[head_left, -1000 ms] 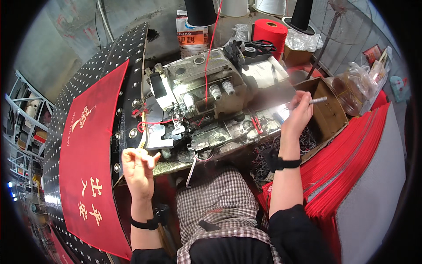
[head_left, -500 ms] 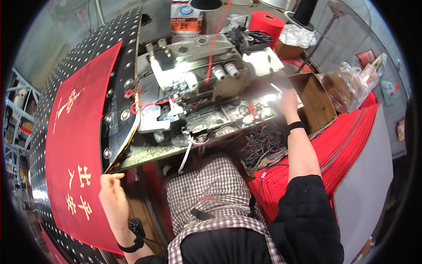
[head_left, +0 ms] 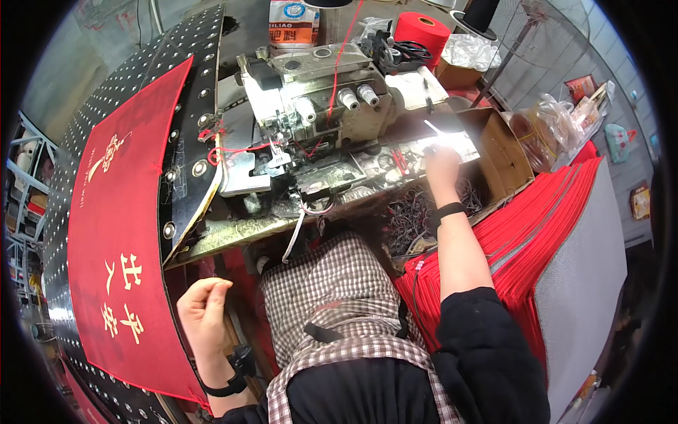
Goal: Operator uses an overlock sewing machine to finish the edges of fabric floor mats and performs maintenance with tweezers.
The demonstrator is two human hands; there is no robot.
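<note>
My left hand [head_left: 205, 314] hovers beside the near right edge of a red mat [head_left: 127, 212] with gold print. Its thumb presses against the curled fingers; whether anything small is between them I cannot make out. My right hand [head_left: 443, 166] is over the lit work surface right of an overlock sewing machine [head_left: 318, 99]. Its fingertips are lost in glare and blur. Just beyond them lies a thin white stick [head_left: 433, 127]. To their left is a small red-handled tool [head_left: 400, 162]. Red thread [head_left: 240, 150] trails from the machine's needle area to the left.
A leaning stack of red mats [head_left: 494, 240] stands at the right, beside an open cardboard box [head_left: 505, 148]. Thread scraps [head_left: 409, 219] pile below the machine table. A red thread cone [head_left: 422, 35] stands behind. The red mat rests on a black studded table [head_left: 194, 127].
My right hand has moved left and nearer over the work surface. The left hand has shifted right, away from the mat, and its fingers have curled in against the thumb.
</note>
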